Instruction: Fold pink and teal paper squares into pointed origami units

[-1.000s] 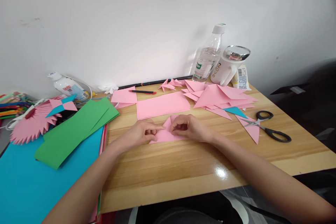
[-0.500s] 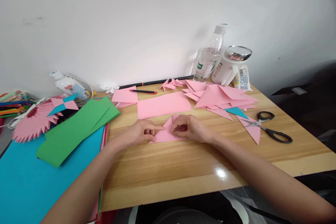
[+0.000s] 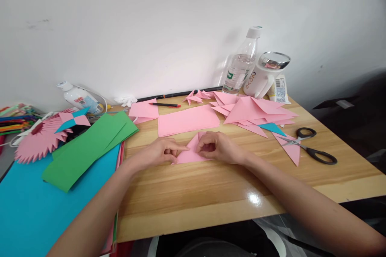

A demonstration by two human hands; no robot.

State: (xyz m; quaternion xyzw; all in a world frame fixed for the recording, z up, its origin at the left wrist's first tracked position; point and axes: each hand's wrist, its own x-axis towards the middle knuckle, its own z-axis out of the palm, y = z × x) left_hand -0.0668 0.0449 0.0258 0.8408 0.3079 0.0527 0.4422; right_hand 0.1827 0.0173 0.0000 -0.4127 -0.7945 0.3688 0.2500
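Note:
A small pink paper piece [image 3: 190, 153] lies partly folded on the wooden table [image 3: 211, 192] in front of me. My left hand [image 3: 161, 151] rests on its left edge with the fingers curled and pinching the paper. My right hand [image 3: 217, 147] pinches a raised flap at the paper's right side, fingers bent together. Just behind lies a flat pink sheet [image 3: 188, 120].
A heap of folded pink triangles [image 3: 253, 112] and black scissors [image 3: 313, 150] lie to the right. A water bottle [image 3: 243, 62] and white mug [image 3: 267, 73] stand at the back. Green [image 3: 87, 148] and blue paper [image 3: 36, 204], a pink fan shape [image 3: 39, 138] and a glue bottle [image 3: 79, 97] are at the left. A pen [image 3: 164, 105] lies near the wall.
Both hands stay on the pink piece; the fingers shift only slightly as they work the fold.

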